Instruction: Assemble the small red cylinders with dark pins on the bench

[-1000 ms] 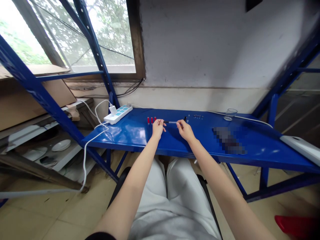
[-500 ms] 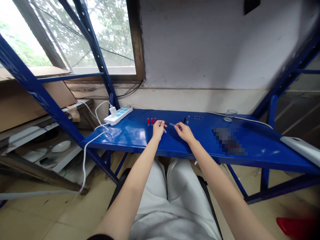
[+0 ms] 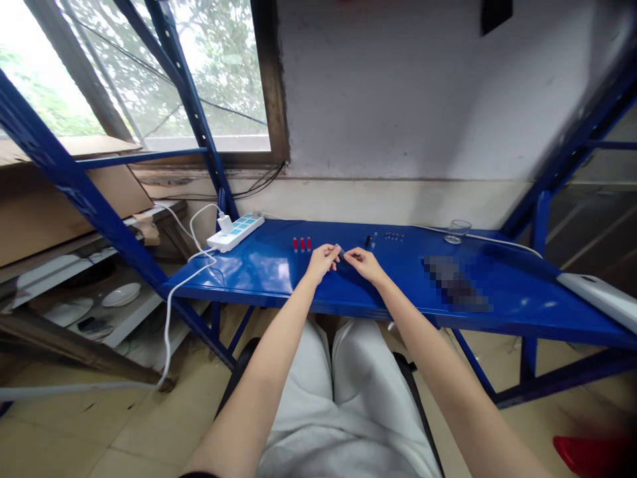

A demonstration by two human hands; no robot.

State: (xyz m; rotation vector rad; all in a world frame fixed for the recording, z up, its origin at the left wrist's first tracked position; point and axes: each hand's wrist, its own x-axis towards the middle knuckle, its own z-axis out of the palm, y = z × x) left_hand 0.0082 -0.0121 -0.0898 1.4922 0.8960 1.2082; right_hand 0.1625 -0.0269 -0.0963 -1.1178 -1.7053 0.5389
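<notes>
Above the blue table [image 3: 263, 275], my left hand [image 3: 322, 262] is closed in a pinch around a small dark, slim piece [image 3: 341, 253]. My right hand [image 3: 367, 263] is closed too, its fingertips at the other end of that piece. The fingers hide most of it, so its kind cannot be told. Left of my hands, three small red tubes [image 3: 302, 244] with clear lower ends stand in a row. Beyond my right hand is a small black piece [image 3: 368, 240] beside tiny clear parts [image 3: 375, 236].
Several tiny parts [image 3: 395, 236] lie in rows toward the back. A clear glass [image 3: 456, 232] stands at the back right, and a pixelated dark item [image 3: 455, 284] lies nearer. A white power strip [image 3: 235, 232] with cords occupies the left end; a white object [image 3: 600, 302] lies at the right.
My hands have come closer together. The black and clear slim pieces that stretched between them now show only as a short dark bit.
</notes>
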